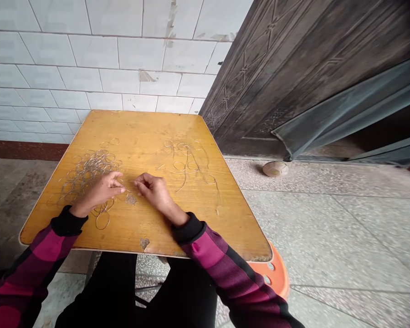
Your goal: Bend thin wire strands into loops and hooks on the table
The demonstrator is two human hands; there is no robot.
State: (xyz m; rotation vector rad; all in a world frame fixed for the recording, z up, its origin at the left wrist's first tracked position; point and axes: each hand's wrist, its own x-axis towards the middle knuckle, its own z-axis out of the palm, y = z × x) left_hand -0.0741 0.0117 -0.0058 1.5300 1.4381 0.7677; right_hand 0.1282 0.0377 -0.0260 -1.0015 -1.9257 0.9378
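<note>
Both my hands work low over the left middle of a yellow wooden table [150, 132]. My right hand [155, 191] is closed in a pinch on a thin wire [130, 190], which runs faintly across the gap towards the left. At its other end my left hand [104, 190] has thumb and fingers close together at the wire; the exact grip is too small to make out. Beside and beyond the left hand lies a tangled pile of looped wires [95, 164]. A few more loops [103, 220] lie just in front of that wrist.
Several longer wire pieces [187, 166] are strewn over the table's right half. A white tiled wall [99, 54] meets the table's far edge. To the right are a dark carved wooden door [253, 91], a stone [275, 169] on the floor, and an orange stool [278, 273].
</note>
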